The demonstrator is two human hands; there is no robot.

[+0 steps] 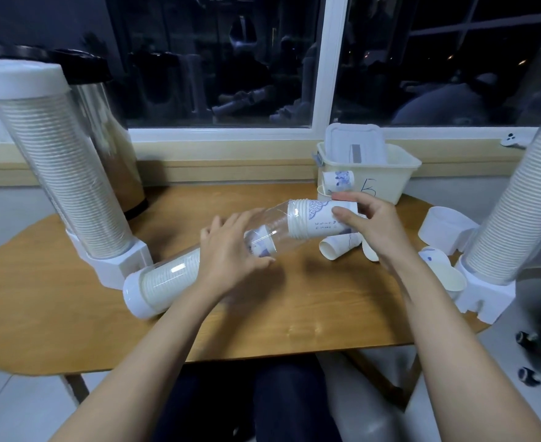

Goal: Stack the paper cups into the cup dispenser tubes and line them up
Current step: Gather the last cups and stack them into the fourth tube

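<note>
Our left hand (227,250) wraps its grip round the clear plastic dispenser tube (167,275), which slants across the wooden desk (71,314) with its mouth far-right. Our right hand (368,224) pinches the stacked white blue-printed paper cups (320,218), rims-first at that mouth.

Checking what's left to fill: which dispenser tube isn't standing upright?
The clear tube in the middle: the left hand grips it slanted, while the right hand holds a stack of cups at its open end. The left dispenser and right dispenser stand upright.
</note>
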